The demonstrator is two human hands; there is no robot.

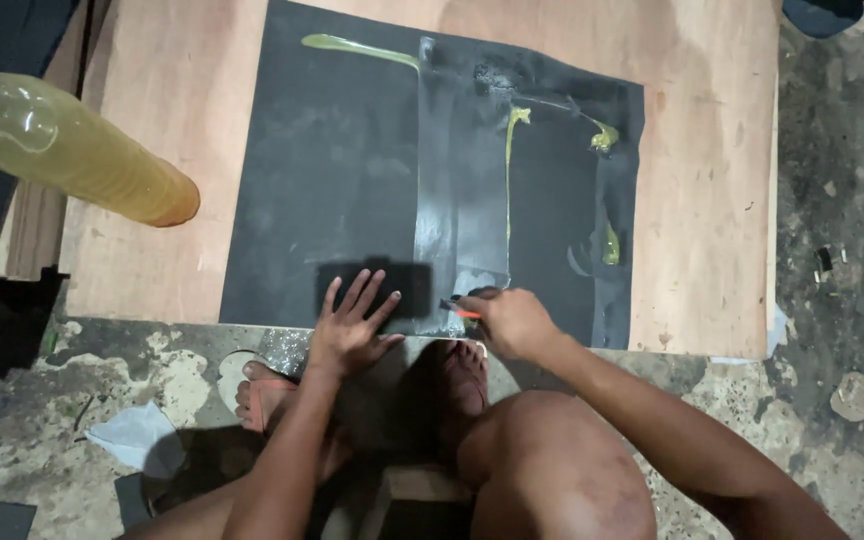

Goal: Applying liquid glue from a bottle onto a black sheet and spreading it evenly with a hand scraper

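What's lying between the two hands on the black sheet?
In the head view, between the left hand and right hand lie only bare black sheet and the lower end of a shiny wet strip; nothing loose.

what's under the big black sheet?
The black sheet lies on a plywood board, whose bare wood shows around three sides. Yellow glue streaks sit on top. The left hand presses its near edge. The board beneath the sheet is covered.

Bottle (72, 150): clear plastic, amber liquid, upper left.
Plywood board (712, 180): bare at right.
Floor (842, 220): stained concrete.
Paper scrap (132, 435): white, lower left.
Sandal (262, 385): on foot.
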